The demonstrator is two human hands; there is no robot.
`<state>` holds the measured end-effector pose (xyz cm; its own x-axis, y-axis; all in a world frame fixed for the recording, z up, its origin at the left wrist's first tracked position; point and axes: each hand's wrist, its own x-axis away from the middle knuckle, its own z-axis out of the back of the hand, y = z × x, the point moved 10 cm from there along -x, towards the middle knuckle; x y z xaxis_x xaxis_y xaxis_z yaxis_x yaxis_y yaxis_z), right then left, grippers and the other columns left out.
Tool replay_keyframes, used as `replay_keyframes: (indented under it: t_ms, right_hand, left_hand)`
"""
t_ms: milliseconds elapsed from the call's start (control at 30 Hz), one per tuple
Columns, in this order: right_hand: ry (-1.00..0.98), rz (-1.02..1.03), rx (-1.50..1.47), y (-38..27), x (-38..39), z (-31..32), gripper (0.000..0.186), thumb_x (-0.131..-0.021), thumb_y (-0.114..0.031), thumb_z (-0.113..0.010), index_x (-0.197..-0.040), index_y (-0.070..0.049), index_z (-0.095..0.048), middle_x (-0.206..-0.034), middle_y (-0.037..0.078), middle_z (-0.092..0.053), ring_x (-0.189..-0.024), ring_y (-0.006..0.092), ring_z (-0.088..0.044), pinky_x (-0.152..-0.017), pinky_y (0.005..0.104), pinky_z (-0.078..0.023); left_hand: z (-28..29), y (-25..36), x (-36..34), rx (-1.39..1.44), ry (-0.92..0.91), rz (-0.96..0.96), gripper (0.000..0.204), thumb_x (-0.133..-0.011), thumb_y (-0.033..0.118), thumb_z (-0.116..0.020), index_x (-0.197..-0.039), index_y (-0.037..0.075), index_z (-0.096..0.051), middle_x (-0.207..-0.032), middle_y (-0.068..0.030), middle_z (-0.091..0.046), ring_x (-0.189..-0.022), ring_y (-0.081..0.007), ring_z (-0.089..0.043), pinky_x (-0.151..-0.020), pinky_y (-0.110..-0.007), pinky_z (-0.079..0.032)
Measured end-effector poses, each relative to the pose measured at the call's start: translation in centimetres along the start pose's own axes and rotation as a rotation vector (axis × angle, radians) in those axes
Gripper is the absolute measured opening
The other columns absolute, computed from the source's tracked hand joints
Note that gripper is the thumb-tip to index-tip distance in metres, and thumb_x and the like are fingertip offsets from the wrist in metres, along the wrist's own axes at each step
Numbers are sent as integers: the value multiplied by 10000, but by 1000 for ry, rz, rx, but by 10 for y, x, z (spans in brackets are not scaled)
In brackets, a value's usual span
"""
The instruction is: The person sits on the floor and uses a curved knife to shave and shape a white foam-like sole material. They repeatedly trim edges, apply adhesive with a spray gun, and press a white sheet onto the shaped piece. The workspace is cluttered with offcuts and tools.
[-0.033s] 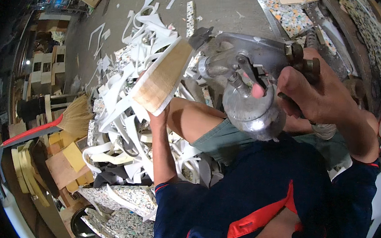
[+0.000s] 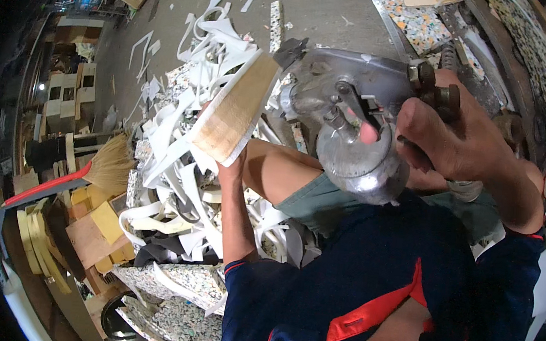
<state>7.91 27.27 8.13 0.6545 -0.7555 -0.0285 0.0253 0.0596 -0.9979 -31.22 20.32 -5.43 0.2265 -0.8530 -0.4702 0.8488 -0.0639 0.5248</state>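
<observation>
My right hand grips a metal spray gun with brass knobs and a round, dull silver cup below it; a pink tip shows by the black trigger. My left hand, mostly hidden, holds an oblong tan piece with white edging, tilted just left of the gun's nozzle. Loose white foam offcuts lie around and beyond that piece, and my bare knee is underneath.
A straw broom with a red handle lies at left, among stacked boards and curved yellowish strips. Speckled foam slabs sit at lower left and line the right edge. Grey floor stretches ahead.
</observation>
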Motion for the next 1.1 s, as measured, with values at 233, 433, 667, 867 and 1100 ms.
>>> replay_keyframes:
  t_ms: [233, 433, 667, 867, 1100]
  right_hand:
    - [-127, -159, 1, -1, -15, -21, 452, -1005, -515, -572, -1040, -65, -547, -635, -28, -537, -507, 48, -511, -443, 225, -405]
    - [44, 18, 90, 5, -32, -7, 733, -914, -783, -474, -669, -105, -607, -543, -22, -506, -487, 95, -513, -450, 264, -365]
    - [79, -100, 72, 28, -38, 10, 663, -936, -723, -517, -676, -115, -570, -531, -40, -477, -458, 73, -487, -432, 235, -377]
    - [150, -153, 78, 46, -46, 25, 654, -929, -712, -536, -684, -107, -576, -524, -34, -481, -442, 90, -495, -426, 247, -389]
    - [226, -279, 226, 70, -52, 45, 660, -925, -674, -560, -687, -60, -608, -519, 3, -495, -426, 117, -511, -423, 255, -398]
  left_hand:
    - [-6, 68, -11, -99, -33, -75, 347, -877, 177, -782, -1163, 13, -677, -1092, -122, -712, -990, -276, -653, -891, -389, -502]
    - [-1, 66, -10, -211, -3, -123, 273, -895, 141, -749, -1128, 3, -709, -1083, -121, -726, -972, -260, -663, -888, -382, -505]
    - [17, 50, 1, -196, 16, 50, 202, -928, 98, -693, -1091, -10, -740, -1071, -132, -736, -956, -260, -670, -889, -384, -506]
    - [37, 53, 11, -198, 105, 15, 198, -937, 65, -662, -1099, -25, -732, -1087, -156, -731, -950, -274, -674, -891, -405, -523]
    - [45, 54, 10, -206, 101, 33, 241, -946, 125, -663, -1146, 0, -711, -1121, -157, -720, -995, -293, -666, -909, -415, -517]
